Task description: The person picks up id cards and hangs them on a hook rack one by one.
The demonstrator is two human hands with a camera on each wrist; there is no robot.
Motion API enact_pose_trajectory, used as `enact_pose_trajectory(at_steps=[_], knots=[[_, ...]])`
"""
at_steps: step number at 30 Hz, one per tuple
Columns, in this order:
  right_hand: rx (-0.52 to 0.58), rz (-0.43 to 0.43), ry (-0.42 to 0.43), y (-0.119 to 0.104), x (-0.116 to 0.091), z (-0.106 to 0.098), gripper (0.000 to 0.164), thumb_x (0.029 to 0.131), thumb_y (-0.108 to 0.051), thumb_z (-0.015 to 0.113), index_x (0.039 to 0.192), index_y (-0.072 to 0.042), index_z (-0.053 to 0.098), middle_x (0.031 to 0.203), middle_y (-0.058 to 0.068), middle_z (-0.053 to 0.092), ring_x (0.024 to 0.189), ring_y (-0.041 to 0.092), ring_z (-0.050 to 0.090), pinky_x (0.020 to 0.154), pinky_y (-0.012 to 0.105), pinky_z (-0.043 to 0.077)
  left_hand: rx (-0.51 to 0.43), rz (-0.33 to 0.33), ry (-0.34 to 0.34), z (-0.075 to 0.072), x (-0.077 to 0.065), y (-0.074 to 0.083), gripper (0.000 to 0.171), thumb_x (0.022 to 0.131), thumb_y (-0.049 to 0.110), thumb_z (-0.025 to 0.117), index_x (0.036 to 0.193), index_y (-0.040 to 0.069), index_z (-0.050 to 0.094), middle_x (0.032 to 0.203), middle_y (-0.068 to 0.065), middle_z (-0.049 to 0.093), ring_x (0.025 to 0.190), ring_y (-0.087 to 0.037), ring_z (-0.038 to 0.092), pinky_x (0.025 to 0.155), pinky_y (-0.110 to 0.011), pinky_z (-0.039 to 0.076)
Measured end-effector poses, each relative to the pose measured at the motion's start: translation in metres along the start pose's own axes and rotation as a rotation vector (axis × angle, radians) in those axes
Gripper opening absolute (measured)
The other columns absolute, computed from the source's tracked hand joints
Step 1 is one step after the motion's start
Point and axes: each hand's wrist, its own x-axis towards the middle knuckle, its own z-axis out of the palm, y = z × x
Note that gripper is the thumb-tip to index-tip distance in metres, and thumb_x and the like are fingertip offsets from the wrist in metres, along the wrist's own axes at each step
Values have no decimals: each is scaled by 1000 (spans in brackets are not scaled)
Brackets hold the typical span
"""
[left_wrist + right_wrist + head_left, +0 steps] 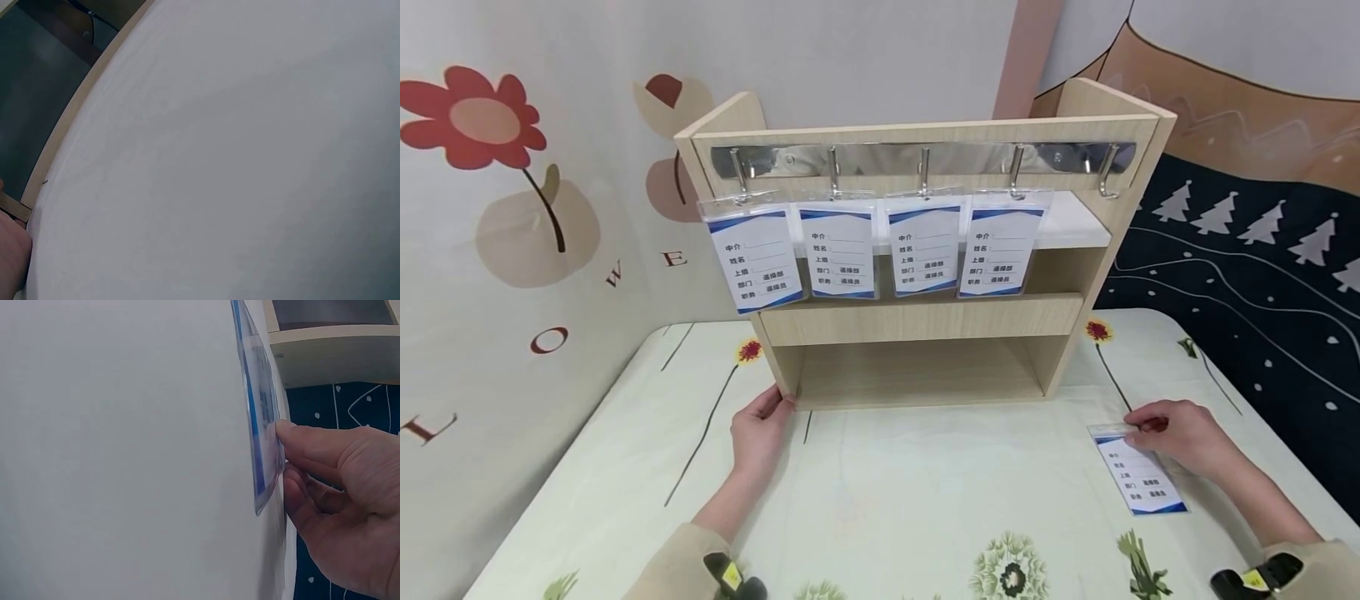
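Note:
A wooden shelf rack point(925, 321) stands on the table with a metal hook strip point(880, 158) across its top. Several clear-sleeved name badges point(760, 260) hang side by side from the hooks, while the rightmost hook point(1107, 172) is bare. My left hand point(762, 433) grips the rack's lower left corner; only a bit of that hand point(12, 259) enters the left wrist view. To the right of the rack, my right hand point(1183, 437) pinches the upper edge of another badge point(1138, 477). In the right wrist view, thumb and fingers hold this badge point(265, 406) at its edge, close to the tablecloth.
A pale tablecloth point(880, 492) printed with flowers covers the table. Behind the rack are a light curtain with flowers and letters point(587, 208) on the left and a dark cloth with white trees point(1240, 275) on the right. The rack's lower compartment point(917, 371) faces me.

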Motion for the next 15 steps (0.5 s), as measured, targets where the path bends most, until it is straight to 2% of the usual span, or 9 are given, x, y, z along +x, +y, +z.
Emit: enact_pose_trajectory(at_steps=[9, 15], knots=[[-15, -49, 48, -1, -6, 4, 31, 89, -11, 79, 113, 7, 72, 102, 14, 67, 86, 24, 55, 67, 26, 44, 14, 0, -3, -1, 0, 0, 37, 101, 8, 63, 137, -2, 62, 133, -21, 64, 117, -22, 65, 82, -8, 51], [-13, -44, 38, -2, -4, 3, 30, 88, -9, 80, 112, 7, 72, 97, 11, 67, 84, 24, 54, 65, 25, 43, -4, 7, 10, 0, 0, 0, 36, 100, 7, 64, 135, -3, 64, 130, -22, 65, 116, -24, 66, 81, -8, 52]])
